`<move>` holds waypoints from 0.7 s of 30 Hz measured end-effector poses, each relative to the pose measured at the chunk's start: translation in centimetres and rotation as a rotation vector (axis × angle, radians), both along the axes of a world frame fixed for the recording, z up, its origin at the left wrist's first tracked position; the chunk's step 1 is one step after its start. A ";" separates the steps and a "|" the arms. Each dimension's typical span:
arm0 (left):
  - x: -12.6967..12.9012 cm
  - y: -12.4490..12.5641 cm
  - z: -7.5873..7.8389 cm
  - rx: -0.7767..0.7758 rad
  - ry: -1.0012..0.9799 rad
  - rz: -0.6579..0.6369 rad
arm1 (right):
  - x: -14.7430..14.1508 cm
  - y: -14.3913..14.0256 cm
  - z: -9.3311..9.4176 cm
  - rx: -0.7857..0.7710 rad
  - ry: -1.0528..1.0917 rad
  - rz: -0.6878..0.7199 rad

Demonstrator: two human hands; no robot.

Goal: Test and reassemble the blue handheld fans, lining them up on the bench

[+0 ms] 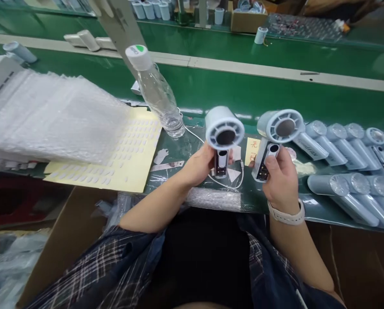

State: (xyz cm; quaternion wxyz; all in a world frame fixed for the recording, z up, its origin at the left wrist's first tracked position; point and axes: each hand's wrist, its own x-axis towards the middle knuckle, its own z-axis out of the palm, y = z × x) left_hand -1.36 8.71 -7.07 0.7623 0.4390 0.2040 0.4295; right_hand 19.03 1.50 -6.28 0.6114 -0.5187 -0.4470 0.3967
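Observation:
In my left hand (201,165) is a light-blue handheld fan (223,118), held upright by its handle with the round vented head facing me. My right hand (282,178) grips a second handheld fan (265,122) by the handle, its thumb on the front near an oval button piece. Dark panels with small parts show on both handles. Behind the fans lie a white cable (225,185) and a yellow note (252,150) with red writing. The far fingers of both hands are partly hidden by the handles.
More light-blue fans (336,146) lie in rows at the right. Left of me are stacked bubble-wrap bags (59,111) and a yellow sheet of oval stickers (137,165). A water bottle (159,94) stands near a metal post (114,25). Beyond runs a green belt (230,94).

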 end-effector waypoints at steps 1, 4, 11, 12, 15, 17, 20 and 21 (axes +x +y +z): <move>0.1 0.0 -0.1 -0.009 -0.028 -0.018 | 0.1 0.0 0.1 -0.015 0.055 0.014; 0.3 -0.2 -0.2 0.059 -0.037 -0.051 | 0.0 -0.2 0.4 -0.051 0.171 0.100; 0.1 -0.4 -0.5 0.217 0.048 -0.067 | -0.3 -1.1 0.2 -0.034 0.159 0.202; 0.0 -0.3 -0.5 0.233 0.064 -0.070 | -0.4 -1.1 0.1 -0.030 0.147 0.202; 0.0 -0.4 0.2 0.257 0.088 -0.065 | -0.6 -1.0 -0.2 -0.040 0.114 0.184; 0.0 -0.5 0.8 0.247 0.063 -0.100 | -0.8 -0.8 -0.3 -0.066 0.125 0.203; 0.0 -0.6 1.4 0.209 0.026 -0.153 | -1.2 -0.6 -0.5 -0.084 0.179 0.229; 0.0 -0.6 1.3 0.204 0.022 -0.157 | -1.3 -0.6 -0.5 -0.082 0.193 0.227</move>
